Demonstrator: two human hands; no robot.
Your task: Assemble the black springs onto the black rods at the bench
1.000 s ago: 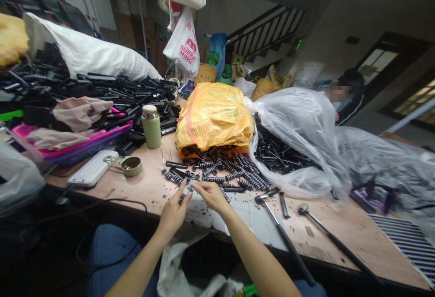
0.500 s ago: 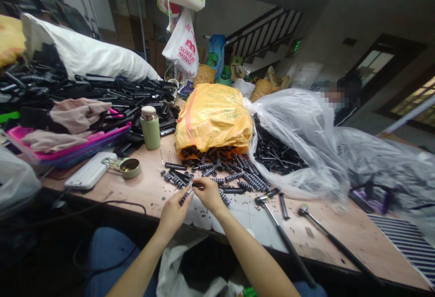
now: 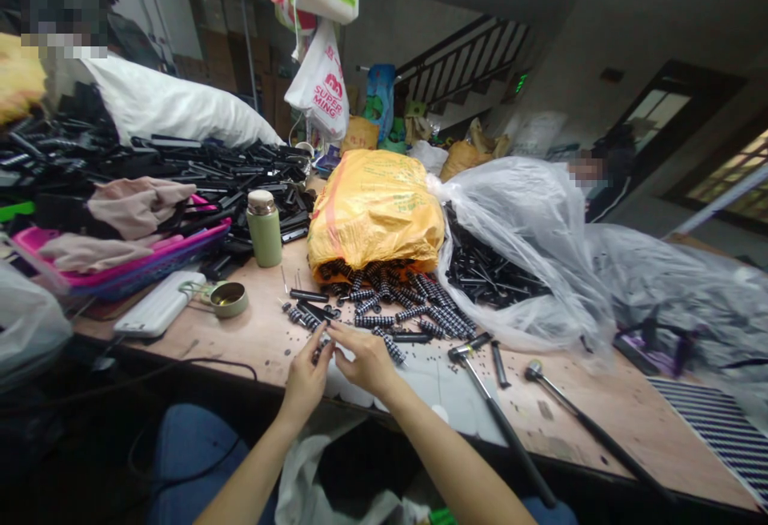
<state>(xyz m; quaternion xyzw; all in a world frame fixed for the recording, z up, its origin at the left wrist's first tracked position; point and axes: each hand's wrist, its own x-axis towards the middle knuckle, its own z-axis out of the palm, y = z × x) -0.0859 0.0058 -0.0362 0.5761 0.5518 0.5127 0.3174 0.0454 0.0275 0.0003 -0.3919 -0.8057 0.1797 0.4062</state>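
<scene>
My left hand (image 3: 307, 373) is closed around a small black-and-white ribbed rod (image 3: 316, 355), mostly hidden by the fingers. Touching or very near its upper end are the fingertips of my right hand (image 3: 365, 358), pinched together; whatever they grip is too small to make out. Just beyond my hands lie many similar ribbed rods (image 3: 441, 313), spilling from under a yellow woven sack (image 3: 378, 213). Among them are black tubes (image 3: 411, 338) and thin metal pins. Small black bits are scattered over the white sheet (image 3: 420, 385) below my right hand.
Two long-handled ratchet-like tools (image 3: 507, 421) (image 3: 591, 425) lie at right. A green flask (image 3: 264, 229), a metal cup (image 3: 229, 299) and a white power bank (image 3: 159, 305) stand or lie at left. Clear plastic (image 3: 528, 221) covers black parts. Other people are in the background.
My right hand has shifted slightly left and its fingers have straightened over the rod's end. The black piece seen in its fingers before is no longer visible. A person appears at upper left.
</scene>
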